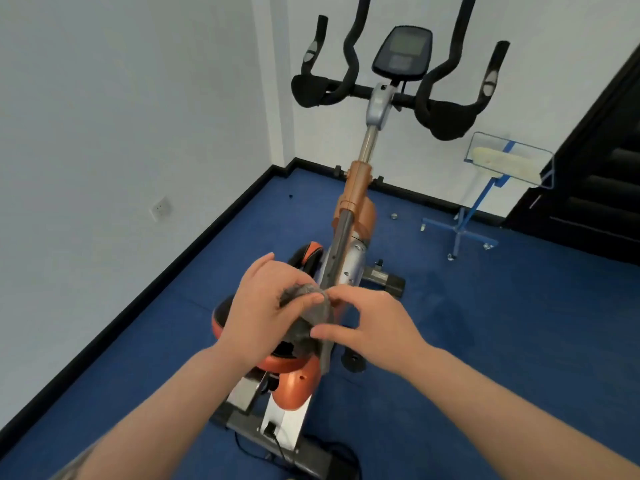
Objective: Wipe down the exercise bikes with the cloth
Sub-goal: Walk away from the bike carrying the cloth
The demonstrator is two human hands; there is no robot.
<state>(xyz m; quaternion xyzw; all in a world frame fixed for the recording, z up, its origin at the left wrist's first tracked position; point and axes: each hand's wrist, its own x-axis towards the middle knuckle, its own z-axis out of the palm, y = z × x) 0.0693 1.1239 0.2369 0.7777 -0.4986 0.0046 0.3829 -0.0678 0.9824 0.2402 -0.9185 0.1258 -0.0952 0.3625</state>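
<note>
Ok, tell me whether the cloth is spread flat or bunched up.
Bunched up. The grey cloth sits crumpled between the left hand and right hand, one end hanging down, above the bike's seat.

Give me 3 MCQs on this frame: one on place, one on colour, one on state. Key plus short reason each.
1. Where does the blue stand sit relative to the exercise bike?
A. to its right, by the wall
B. to its left
C. under its seat

2. What colour is the cloth?
A. yellow
B. grey
C. red

3. What is holding the cloth?
A. nothing, it lies on the floor
B. left hand only
C. both hands

Key: 1 A, the stand is right of the bike near the white wall. 2 B, the fabric is grey. 3 C, the left hand grips it and the right hand pinches it.
</note>
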